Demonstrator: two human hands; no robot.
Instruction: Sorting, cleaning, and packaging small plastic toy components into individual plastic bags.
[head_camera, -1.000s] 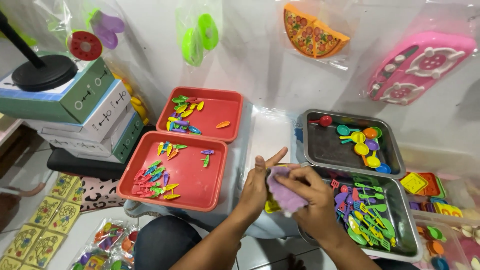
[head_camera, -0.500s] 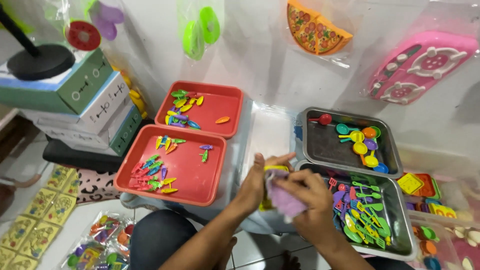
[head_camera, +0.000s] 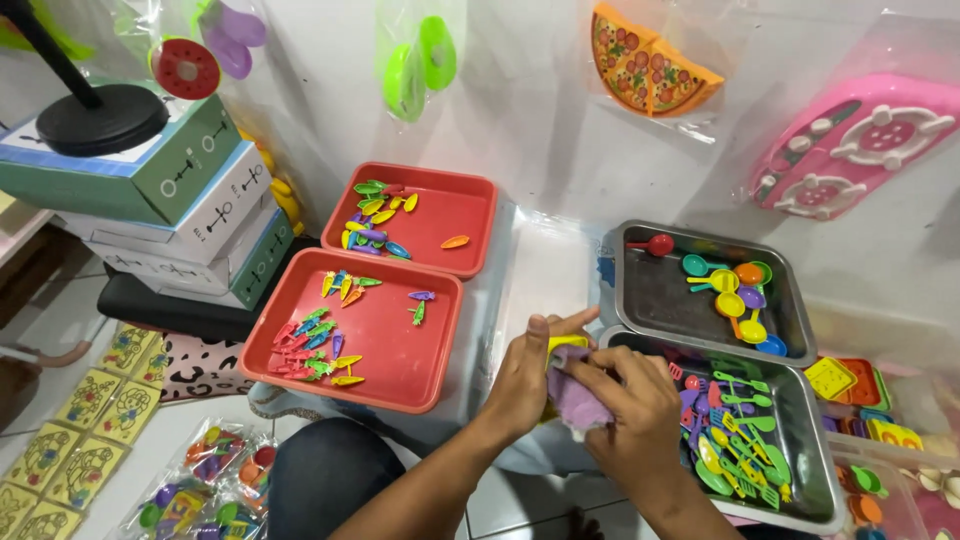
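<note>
Bright, even light; soft shadows, sharp focus, plastic glare.

both hands together — left hand (head_camera: 528, 378), right hand (head_camera: 630, 415) — fingers curled

The right hand (head_camera: 628, 408) and left hand (head_camera: 528, 372) cover most of a purple cloth (head_camera: 570, 398) and a yellow piece (head_camera: 566, 343), too hidden to identify. The bottom edge cuts off the lower metal tray (head_camera: 812, 440); the right edge cuts the pink toy stove (head_camera: 860, 140).
</note>
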